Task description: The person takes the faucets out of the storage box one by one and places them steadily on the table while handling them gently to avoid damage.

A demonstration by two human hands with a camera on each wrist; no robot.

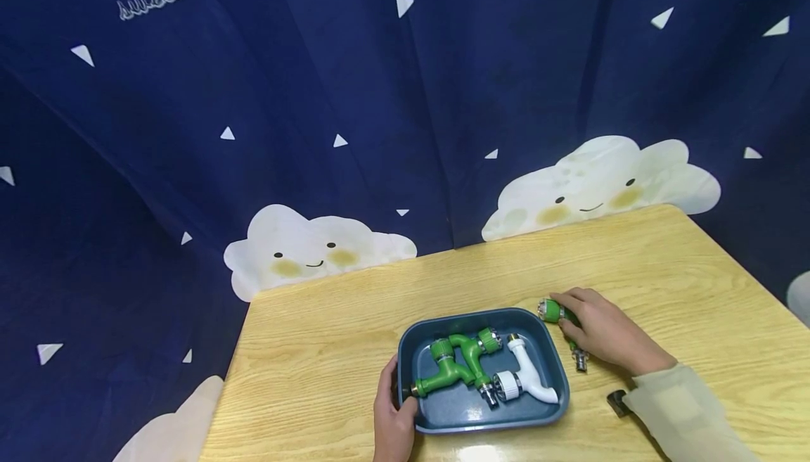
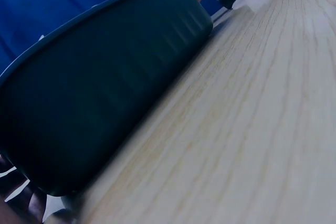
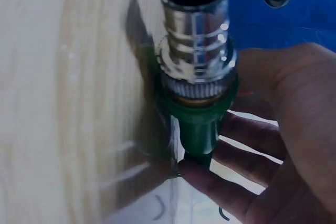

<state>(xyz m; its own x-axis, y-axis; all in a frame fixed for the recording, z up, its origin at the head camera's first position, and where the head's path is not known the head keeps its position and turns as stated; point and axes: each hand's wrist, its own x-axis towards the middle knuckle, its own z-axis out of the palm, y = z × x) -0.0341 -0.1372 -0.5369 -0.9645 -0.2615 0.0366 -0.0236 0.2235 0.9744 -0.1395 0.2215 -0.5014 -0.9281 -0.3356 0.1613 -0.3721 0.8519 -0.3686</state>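
Note:
A dark blue rectangular tray [image 1: 455, 416] stands on the wooden table. My left hand [image 1: 394, 416] grips its left end, thumb at the rim and fingers round the outside; in the left wrist view, fingers [image 2: 34, 203] show under the tray's corner. Inside lie two green faucets, one [image 1: 446, 375] at the left and one [image 1: 471, 355] in the middle, and a white faucet [image 1: 530, 375] at the right. Just right of the tray, my right hand [image 1: 601, 325] holds another green faucet [image 1: 552, 310] close over the table. Its ribbed metal spout end [image 3: 194, 45] faces the right wrist camera.
The wooden table [image 1: 316, 370] extends on both sides of the tray. Behind it hangs a dark blue curtain [image 1: 354, 82] with white triangles and smiling clouds. A small black piece [image 1: 617, 402] sits by the right sleeve cuff.

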